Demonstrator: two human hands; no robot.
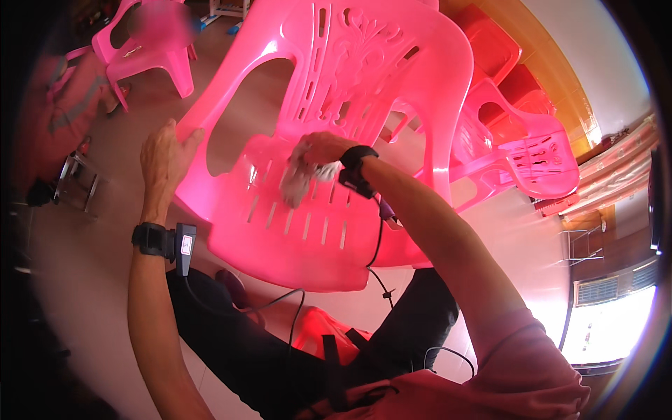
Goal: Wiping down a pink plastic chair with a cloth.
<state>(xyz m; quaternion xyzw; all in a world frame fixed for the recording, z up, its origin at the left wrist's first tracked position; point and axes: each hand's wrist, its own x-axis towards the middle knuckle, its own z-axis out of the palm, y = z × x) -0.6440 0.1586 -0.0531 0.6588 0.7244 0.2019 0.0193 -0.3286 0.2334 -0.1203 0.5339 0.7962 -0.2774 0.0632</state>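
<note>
A large pink plastic armchair (294, 241) with a slotted seat and a cut-out pattern in its back stands right in front of me. My left hand (166, 157) grips its left armrest, the thumb lying over the pink edge. Over the seat, my right hand (325, 148) holds a crumpled greyish-white cloth (297, 183), which hangs down against the slotted surface near the backrest. Part of the cloth is hidden under the right hand. Black straps with small boxes and cables sit on both wrists.
More pink chairs stand behind at the right (539, 164) and at the far left (150, 59). Red chairs (493, 45) are by the yellow wall. Another person's sleeve (77, 98) shows at left, near a metal-legged stool (77, 182). Cables dangle by my knees; a red stool (322, 329) is below me.
</note>
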